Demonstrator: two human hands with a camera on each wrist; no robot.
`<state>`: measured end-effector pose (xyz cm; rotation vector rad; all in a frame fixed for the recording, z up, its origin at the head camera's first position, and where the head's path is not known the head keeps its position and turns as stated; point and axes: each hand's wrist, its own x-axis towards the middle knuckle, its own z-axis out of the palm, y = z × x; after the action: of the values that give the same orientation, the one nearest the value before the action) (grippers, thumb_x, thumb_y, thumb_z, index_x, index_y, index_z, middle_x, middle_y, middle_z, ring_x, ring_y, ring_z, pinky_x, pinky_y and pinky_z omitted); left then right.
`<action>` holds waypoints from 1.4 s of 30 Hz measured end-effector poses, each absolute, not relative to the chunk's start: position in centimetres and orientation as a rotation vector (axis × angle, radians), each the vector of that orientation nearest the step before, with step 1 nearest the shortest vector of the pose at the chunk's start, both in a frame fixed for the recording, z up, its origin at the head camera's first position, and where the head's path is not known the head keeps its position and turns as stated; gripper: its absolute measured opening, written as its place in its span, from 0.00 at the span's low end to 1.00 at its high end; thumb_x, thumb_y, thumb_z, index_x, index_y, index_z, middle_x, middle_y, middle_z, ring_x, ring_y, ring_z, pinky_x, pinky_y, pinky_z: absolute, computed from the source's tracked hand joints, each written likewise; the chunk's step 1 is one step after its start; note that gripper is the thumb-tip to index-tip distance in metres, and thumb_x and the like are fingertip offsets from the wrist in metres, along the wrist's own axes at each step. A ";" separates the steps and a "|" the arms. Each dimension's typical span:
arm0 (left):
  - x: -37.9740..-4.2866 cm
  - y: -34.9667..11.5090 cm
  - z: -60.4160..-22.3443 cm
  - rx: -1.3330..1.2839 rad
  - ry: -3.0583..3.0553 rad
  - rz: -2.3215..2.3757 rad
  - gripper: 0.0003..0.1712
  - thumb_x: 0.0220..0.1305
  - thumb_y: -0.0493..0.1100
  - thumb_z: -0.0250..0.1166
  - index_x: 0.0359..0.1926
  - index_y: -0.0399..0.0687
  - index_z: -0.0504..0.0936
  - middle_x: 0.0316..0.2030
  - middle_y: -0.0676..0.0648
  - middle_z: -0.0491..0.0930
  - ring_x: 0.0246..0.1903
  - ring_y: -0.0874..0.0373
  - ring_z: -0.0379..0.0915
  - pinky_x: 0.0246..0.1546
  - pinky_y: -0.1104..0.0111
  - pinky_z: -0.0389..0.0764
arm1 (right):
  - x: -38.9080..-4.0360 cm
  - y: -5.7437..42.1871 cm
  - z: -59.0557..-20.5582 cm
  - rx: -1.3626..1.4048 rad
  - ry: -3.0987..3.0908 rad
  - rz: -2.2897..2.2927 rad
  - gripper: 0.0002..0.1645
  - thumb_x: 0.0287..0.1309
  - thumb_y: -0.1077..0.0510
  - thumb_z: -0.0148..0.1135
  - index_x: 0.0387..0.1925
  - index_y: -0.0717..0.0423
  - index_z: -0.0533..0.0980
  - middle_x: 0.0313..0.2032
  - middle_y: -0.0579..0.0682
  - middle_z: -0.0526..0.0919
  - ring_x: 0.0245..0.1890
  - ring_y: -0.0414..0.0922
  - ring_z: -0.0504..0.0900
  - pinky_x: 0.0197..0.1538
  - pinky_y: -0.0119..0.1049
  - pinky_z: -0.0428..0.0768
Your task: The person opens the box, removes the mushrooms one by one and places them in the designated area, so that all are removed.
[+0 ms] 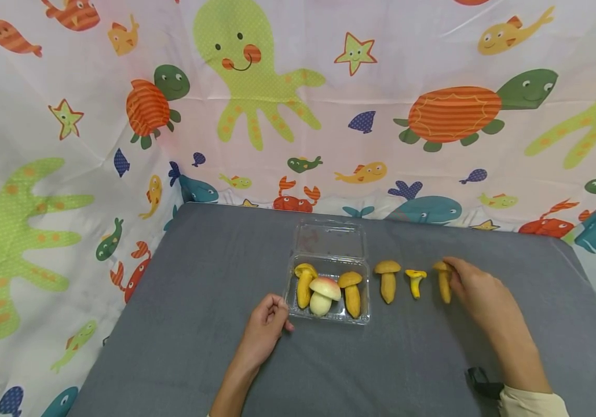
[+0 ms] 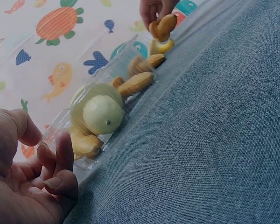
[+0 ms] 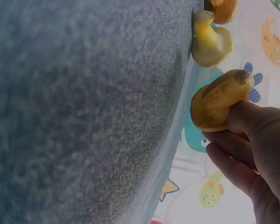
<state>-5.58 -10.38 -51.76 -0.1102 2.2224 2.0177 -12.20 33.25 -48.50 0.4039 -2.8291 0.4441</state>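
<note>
A person's right hand pinches the cap end of a tan toy mushroom at the far right of a row on the grey counter, thumb and fingertips closing on its head while the stem points back toward the person; the right wrist view shows that grip taking the piece from the side, its cap tipped up off the cloth. The left hand rests at about 8 o'clock from a clear plastic clamshell box, fingers loosely curled and holding nothing, its fingertips just beside the box's near left corner, seemingly placed there to steady it. The box sits at the middle of the counter with its hinged lid thrown back toward 12 o'clock, leaving the tray open from above. Inside lie three toy mushrooms: a yellow one along the left wall, a pale one with a pink-flushed cap in the middle, and a brown-capped one against the right wall, lying side by side. At 3 o'clock from the box, two more wait in line on the cloth, apart from each other: a stout brown mushroom and a small bright yellow chanterelle, between the box and the held piece. A backdrop sheet printed with sea creatures hangs behind.
</note>
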 end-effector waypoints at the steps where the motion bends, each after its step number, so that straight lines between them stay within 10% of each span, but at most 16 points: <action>1: -5.6 -10.4 -51.7 -0.109 2.223 2.020 0.07 0.79 0.39 0.58 0.46 0.36 0.76 0.27 0.43 0.76 0.32 0.48 0.83 0.28 0.72 0.73 | -12.2 33.3 -48.5 0.403 -2.834 0.443 0.22 0.64 0.69 0.67 0.59 0.65 0.77 0.46 0.66 0.87 0.34 0.60 0.86 0.36 0.64 0.82; 42: -5.5 -10.5 -51.9 -0.100 2.226 2.015 0.05 0.78 0.38 0.58 0.45 0.39 0.76 0.26 0.41 0.76 0.33 0.44 0.84 0.28 0.72 0.73 | -12.0 32.8 -48.9 0.410 -3.004 0.384 0.25 0.66 0.66 0.69 0.63 0.62 0.76 0.53 0.65 0.85 0.47 0.66 0.87 0.46 0.67 0.82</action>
<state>-5.53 -10.53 -51.87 -0.1004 2.2265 2.0146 -12.00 32.78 -48.87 0.4103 -3.0042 0.3837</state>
